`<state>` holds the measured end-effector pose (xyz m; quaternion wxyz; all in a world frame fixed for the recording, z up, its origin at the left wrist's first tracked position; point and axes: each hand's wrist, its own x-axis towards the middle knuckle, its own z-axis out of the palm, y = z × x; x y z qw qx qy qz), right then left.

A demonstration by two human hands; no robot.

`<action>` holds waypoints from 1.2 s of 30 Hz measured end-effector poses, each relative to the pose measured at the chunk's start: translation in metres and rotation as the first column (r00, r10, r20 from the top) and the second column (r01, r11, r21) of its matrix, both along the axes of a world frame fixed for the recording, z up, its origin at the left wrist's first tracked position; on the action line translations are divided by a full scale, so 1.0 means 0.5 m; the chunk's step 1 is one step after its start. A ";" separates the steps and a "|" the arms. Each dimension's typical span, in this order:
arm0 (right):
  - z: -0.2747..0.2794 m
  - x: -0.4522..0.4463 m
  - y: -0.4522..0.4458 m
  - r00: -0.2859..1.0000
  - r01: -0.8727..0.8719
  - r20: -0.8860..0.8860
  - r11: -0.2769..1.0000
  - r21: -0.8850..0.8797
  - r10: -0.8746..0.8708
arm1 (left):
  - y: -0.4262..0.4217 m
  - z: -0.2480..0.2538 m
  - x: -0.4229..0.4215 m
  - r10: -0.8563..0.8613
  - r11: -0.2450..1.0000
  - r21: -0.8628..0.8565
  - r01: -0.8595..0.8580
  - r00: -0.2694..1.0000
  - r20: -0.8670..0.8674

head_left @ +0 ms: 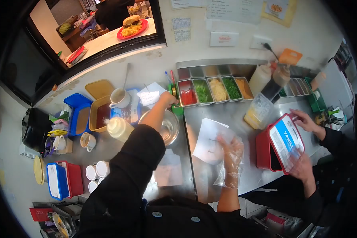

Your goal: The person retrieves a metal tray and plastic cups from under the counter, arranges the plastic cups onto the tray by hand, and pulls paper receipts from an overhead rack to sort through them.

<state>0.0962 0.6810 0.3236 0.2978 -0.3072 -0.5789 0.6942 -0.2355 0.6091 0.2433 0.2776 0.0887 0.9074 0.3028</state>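
Note:
My left hand (168, 99) reaches to the back of the counter, beside a green holder (178, 109) with pens. Its fingers look closed, but what they hold, if anything, is hidden. A white note (150, 97) lies to its left, and a metal bowl (170, 129) sits beneath my forearm. In a clear plastic glove, my right hand (231, 156) grips the right side of white paper sheets (206, 139) over the steel counter. Faint marks show on the top sheet. At the right, another person's hands (301, 168) hold the vanilla-labelled lid (285, 137) of a red tub (262, 148).
Metal pans of toppings (218, 89) line the back. Squeeze bottles (261, 75) and a plastic container (258, 113) stand right of them. On the left are a squeeze bottle (120, 129), mugs (87, 141), an open sauce tub (100, 113) and white-lidded cups (103, 168). A burger plate (133, 31) rests on the window ledge.

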 end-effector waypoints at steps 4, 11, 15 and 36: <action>0.000 0.004 -0.001 1.000 -0.010 0.002 1.000 -0.018 0.010 | -0.025 -0.019 -0.008 0.077 0.947 0.287 -0.141 0.972 0.223; 0.000 -0.015 -0.017 0.999 -0.052 0.004 0.999 -0.011 0.052 | -0.035 0.014 0.044 -0.237 0.943 -0.264 0.203 0.966 -0.101; -0.008 -0.014 -0.016 0.998 -0.061 -0.023 0.998 -0.030 0.060 | -0.023 0.038 0.114 -0.016 0.965 -0.259 -0.037 0.980 -0.198; 0.031 -0.014 -0.059 0.959 -0.283 -0.002 0.956 -0.073 0.284 | -0.195 0.300 0.363 -0.294 0.712 0.650 0.264 0.953 -0.065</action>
